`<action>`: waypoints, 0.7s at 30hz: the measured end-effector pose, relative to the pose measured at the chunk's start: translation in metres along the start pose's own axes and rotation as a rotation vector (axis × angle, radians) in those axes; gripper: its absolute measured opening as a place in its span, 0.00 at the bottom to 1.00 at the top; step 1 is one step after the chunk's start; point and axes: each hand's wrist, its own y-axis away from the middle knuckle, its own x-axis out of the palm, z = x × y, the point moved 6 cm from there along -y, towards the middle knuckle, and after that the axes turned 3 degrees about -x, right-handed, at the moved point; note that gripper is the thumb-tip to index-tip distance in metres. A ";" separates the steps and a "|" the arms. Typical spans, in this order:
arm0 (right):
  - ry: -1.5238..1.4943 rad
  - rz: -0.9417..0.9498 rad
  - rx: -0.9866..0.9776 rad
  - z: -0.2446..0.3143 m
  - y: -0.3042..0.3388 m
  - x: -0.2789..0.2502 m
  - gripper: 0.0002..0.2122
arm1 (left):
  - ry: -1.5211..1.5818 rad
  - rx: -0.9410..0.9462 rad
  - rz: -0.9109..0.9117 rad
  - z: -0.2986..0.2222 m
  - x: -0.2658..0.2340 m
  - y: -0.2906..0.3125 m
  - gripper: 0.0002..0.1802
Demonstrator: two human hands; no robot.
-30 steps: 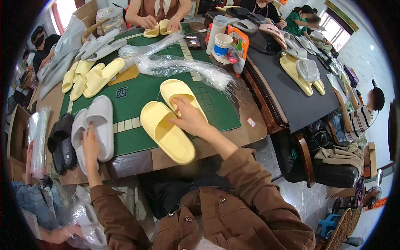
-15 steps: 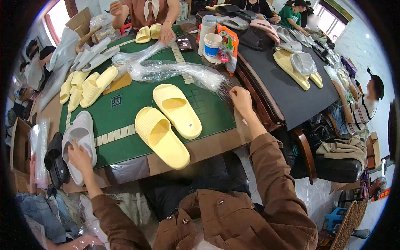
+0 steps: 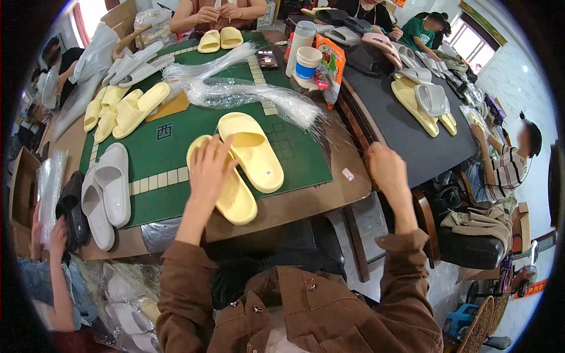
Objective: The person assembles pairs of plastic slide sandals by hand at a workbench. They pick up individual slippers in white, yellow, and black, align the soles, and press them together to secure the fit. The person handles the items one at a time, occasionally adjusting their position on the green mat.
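Two pale yellow slippers lie side by side near the front of the green table mat. My left hand rests over the strap of the left yellow slipper, its fingers spread. Beside it lies the right yellow slipper, with a small mark on its footbed. My right hand is raised near the table's right corner, fingers curled inward. Whatever it may hold is hidden. A bundle of thin clear plastic strands stretches across the mat, its loose ends pointing towards my right hand.
Grey slippers and black slippers lie at the left edge, more yellow slippers behind them. A paper cup and white tumbler stand at the back right. A small label lies near the corner. Several co-workers sit around.
My left hand has gone from the grey slippers to the left yellow slipper. My right hand has moved right, away from the strands. The person opposite has drawn a hand back from the bundle.
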 end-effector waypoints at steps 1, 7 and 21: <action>0.014 -0.050 0.003 -0.008 0.008 -0.017 0.06 | -0.039 -0.005 0.028 0.010 0.002 -0.006 0.33; 0.063 -0.567 -0.140 -0.016 0.047 -0.135 0.05 | 0.086 -0.059 -0.022 0.043 0.007 -0.038 0.30; -1.324 -0.138 -0.275 0.120 0.029 -0.092 0.04 | 0.272 0.067 0.268 -0.041 0.018 -0.017 0.25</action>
